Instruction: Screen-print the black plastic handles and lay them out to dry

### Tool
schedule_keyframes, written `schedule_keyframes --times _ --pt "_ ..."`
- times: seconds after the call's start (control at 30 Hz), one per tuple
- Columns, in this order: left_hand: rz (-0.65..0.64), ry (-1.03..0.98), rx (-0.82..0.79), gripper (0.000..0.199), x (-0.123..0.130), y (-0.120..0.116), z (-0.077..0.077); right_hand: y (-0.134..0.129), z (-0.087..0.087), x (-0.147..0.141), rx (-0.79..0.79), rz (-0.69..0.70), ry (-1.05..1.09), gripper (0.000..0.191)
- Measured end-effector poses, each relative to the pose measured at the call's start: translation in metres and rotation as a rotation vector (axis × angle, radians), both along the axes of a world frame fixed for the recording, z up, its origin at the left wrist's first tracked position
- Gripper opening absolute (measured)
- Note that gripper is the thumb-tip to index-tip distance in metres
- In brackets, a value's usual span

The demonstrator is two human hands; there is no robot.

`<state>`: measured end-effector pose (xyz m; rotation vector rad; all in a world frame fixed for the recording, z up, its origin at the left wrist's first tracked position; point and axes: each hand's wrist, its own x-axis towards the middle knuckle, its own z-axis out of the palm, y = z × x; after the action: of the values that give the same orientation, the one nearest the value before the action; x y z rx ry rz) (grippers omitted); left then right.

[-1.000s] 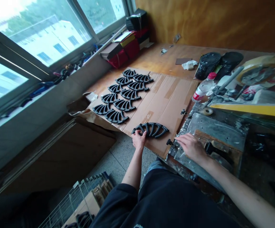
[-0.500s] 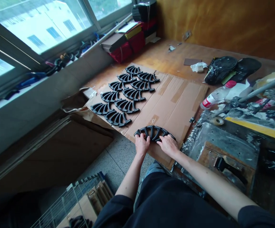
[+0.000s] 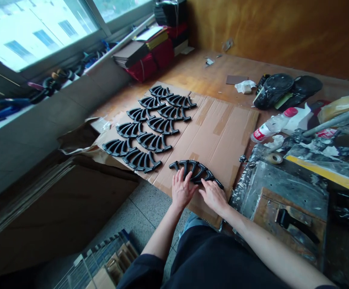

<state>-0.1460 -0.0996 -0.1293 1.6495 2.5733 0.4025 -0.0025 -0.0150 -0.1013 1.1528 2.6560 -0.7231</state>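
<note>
A black fan-shaped piece of several curved parts (image 3: 194, 169) lies near the front edge of the cardboard sheet (image 3: 222, 132). My left hand (image 3: 182, 189) rests at its lower left side, fingers spread and touching it. At its lower right edge is my right hand (image 3: 215, 196), with the fingers bent against the piece; what they grip, if anything, is hidden. Further left on the cardboard, several similar black fan-shaped pieces (image 3: 154, 142) are laid out in two rows.
A bottle with a red cap (image 3: 272, 125), a tape roll (image 3: 274, 158) and a black-handled tool (image 3: 294, 224) are at the right. Black containers (image 3: 278, 88) stand behind. Red bundles (image 3: 145, 66) sit by the window, and a wire rack (image 3: 102, 257) is below left.
My left hand has loosened from the left end of the fan-shaped piece, moved inward along its lower side and spread its fingers. The view has shifted slightly.
</note>
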Motion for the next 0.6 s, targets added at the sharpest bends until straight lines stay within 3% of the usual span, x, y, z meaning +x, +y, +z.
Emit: schedule_keyframes --times 0.17,0.37,0.47,0.6 --pt "-0.084 -0.039 -0.002 0.053 0.0 0.011 -0.016 0.003 0.003 -0.005 -0.052 -0.029 0.004 0.051" --pt "-0.141 -0.042 0.003 0.044 -0.022 0.029 -0.006 0.003 0.005 -0.008 -0.138 -0.034 0.062 0.056" --pt "-0.166 0.007 0.03 0.045 -0.045 0.064 0.005 0.006 0.011 -0.012 -0.161 -0.015 0.082 0.061" --pt "-0.218 0.042 0.092 0.043 -0.078 0.15 0.02 0.032 0.018 -0.03 -0.168 0.013 0.113 0.053"
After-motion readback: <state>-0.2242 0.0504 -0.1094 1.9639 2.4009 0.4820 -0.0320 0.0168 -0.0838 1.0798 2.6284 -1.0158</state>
